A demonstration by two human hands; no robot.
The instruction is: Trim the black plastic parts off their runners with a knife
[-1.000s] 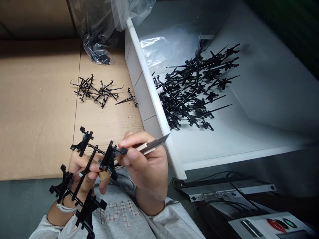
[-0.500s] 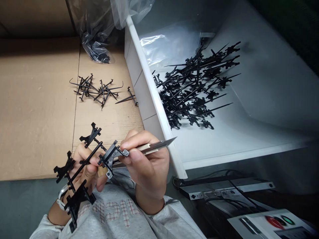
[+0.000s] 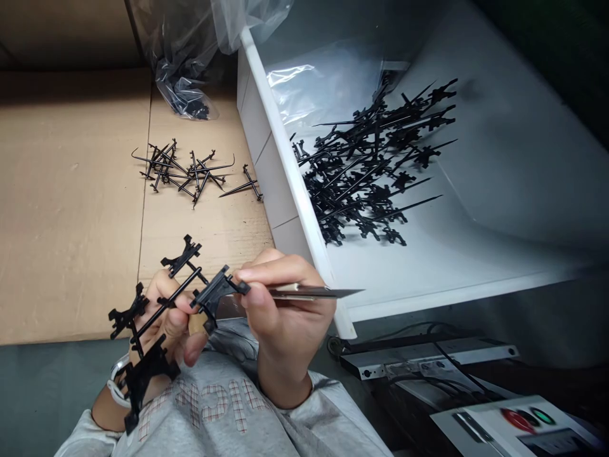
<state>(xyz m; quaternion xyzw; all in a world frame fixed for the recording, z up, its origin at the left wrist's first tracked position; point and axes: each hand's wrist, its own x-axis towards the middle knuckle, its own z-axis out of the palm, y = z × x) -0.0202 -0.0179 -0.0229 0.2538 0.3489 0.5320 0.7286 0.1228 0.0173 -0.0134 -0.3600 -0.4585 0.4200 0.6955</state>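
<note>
The left hand (image 3: 174, 330) clamps the black sprue frame (image 3: 177, 294) at the tabletop's (image 3: 76, 222) near edge; the right hand (image 3: 290, 317), holding a knife (image 3: 340, 293), pinches one bracket (image 3: 215, 293). Probably separating brackets, which calls for keeping the blade clear of fingers.

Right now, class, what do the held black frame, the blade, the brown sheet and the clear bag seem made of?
Black frame: probably moulded plastic, satin, judging by soft highlights. Blade: likely steel, with grey metallic sheen. Brown sheet: apparently cardboard, matt and tan. Clear bag: probably plastic film, glossy, creased, see-through.
</note>
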